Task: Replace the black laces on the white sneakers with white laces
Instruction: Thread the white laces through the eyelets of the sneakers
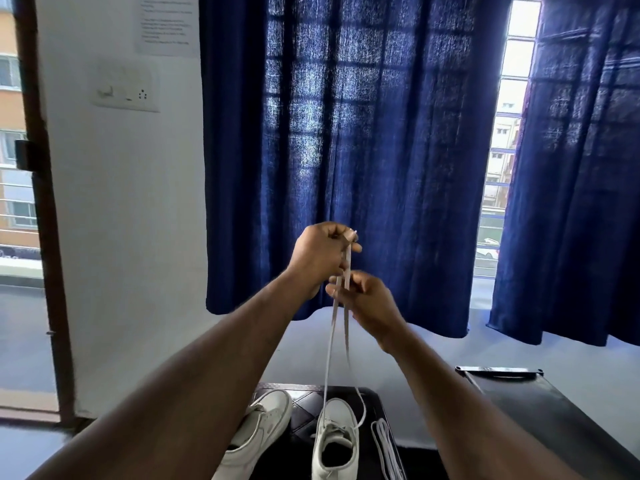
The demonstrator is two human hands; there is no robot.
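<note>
Fingers (354, 248) of left hand (317, 252) and right hand (369, 301) pinch blurred white lace (333, 329); sneakers (335, 441) cropped.

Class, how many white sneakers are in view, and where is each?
2. The left sneaker lies tilted, partly hidden by a forearm; the right sneaker stands upright beside it. No others show.

Black stool (304, 408) with sneakers (335, 441), lace bundle (386, 448)

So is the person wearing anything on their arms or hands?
No. The left hand and right hand are bare, no gloves; the left forearm and right forearm are bare too, with no sleeves, watch or bracelet in view.
</note>
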